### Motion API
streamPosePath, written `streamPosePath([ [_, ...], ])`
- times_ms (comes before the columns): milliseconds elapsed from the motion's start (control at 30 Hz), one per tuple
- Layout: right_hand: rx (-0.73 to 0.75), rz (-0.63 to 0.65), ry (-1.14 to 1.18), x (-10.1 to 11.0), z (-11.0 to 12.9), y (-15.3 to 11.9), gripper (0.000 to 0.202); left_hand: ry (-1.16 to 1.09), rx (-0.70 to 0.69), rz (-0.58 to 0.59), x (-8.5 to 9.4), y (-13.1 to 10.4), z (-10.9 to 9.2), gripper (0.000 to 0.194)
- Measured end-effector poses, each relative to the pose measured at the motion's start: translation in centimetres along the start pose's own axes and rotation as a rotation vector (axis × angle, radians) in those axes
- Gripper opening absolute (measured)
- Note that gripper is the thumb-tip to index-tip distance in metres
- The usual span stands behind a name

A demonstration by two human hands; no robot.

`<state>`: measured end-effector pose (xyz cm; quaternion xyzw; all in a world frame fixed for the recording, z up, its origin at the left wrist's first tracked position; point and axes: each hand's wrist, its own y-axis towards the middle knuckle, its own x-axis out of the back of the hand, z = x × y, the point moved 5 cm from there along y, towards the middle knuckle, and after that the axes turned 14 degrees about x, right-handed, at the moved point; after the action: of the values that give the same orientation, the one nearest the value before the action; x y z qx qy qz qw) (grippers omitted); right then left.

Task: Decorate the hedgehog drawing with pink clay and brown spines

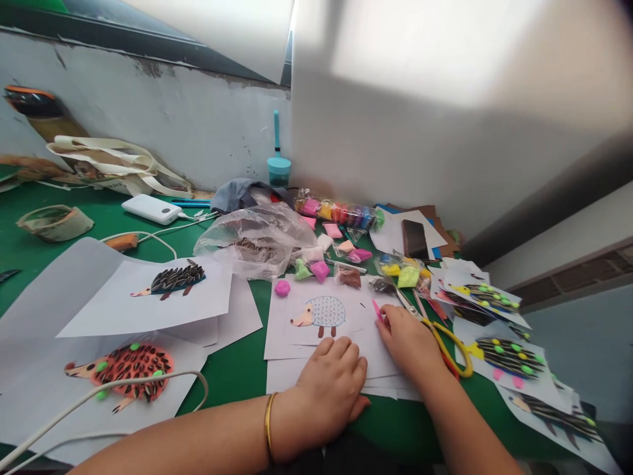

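Observation:
A white sheet (302, 335) with a hedgehog drawing (326, 311) lies in front of me; its back has blue scale marks, its face is peach and its legs brown. My left hand (333, 382), with a gold bangle at the wrist, rests curled on the sheet's lower edge; anything under its fingers is hidden. On the right part of the paper, my right hand (408, 340) pinches a thin pink piece (378, 309) between thumb and fingers. A pink clay ball (282, 288) sits at the sheet's upper left corner.
Yellow-handled scissors (459, 353) lie beside my right forearm. Wrapped clay pieces (349, 276) and a plastic bag of seeds (257, 247) are behind the sheet. Seed-covered hedgehog pictures (178, 280) lie left and right. A white cable (123, 382) crosses the left side. A phone (414, 239) is at back right.

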<state>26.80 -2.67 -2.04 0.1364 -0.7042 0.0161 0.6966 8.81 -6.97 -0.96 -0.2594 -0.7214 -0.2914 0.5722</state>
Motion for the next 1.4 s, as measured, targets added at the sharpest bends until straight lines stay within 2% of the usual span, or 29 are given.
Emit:
streamPosePath([
  [133, -0.034, 0.100, -0.078, 0.6, -0.3, 0.6, 0.020, -0.038, 0.026, -0.019, 0.8, 0.4, 0.5, 0.045],
  [233, -0.085, 0.089, 0.032, 1.2, -0.9, 0.8, 0.034, -0.070, 0.048, 0.006, 1.1, 0.7, 0.8, 0.038],
  [300, -0.085, 0.021, 0.248, 1.5, -1.3, 0.8, 0.037, -0.096, 0.064, 0.012, 1.4, 0.9, 1.0, 0.034],
  [367, -0.070, -0.060, 0.547, 1.6, -1.4, 0.6, 0.029, -0.115, 0.085, 0.003, 1.8, 1.2, 1.2, 0.032],
  [500, -0.196, -0.165, 1.129, 0.6, -1.4, 0.1, 0.028, -0.094, 0.122, -0.048, 3.2, 1.9, 1.8, 0.027],
  [567, -0.223, -0.222, 1.274, 0.3, -0.9, 0.1, 0.034, -0.062, 0.140, -0.061, 3.8, 2.4, 2.1, 0.026],
  [633, -0.210, -0.295, 1.253, 0.2, -0.5, 0.1, 0.038, -0.032, 0.157, -0.066, 4.4, 2.8, 2.4, 0.024],
  [700, -0.193, -0.360, 1.112, 0.3, -0.2, 0.0, 0.029, -0.019, 0.181, -0.081, 4.8, 3.1, 2.8, 0.022],
  [800, -0.135, -0.385, 0.905, 0.2, 0.3, -0.2, 0.021, -0.036, 0.225, -0.127, 5.2, 3.1, 3.8, 0.019],
  [933, -0.131, -0.335, 0.782, -0.5, 0.5, -0.3, 0.025, -0.072, 0.295, -0.195, 5.6, 2.6, 5.7, 0.015],
  [1100, -0.161, -0.269, 0.754, -1.0, 0.7, 0.1, 0.027, -0.136, 0.361, -0.291, 6.0, 1.7, 7.8, 0.016],
  [1400, -0.184, -0.209, 0.701, -1.1, 0.9, 0.4, 0.028, -0.305, 0.425, -0.338, 5.5, 1.0, 8.7, 0.017],
])
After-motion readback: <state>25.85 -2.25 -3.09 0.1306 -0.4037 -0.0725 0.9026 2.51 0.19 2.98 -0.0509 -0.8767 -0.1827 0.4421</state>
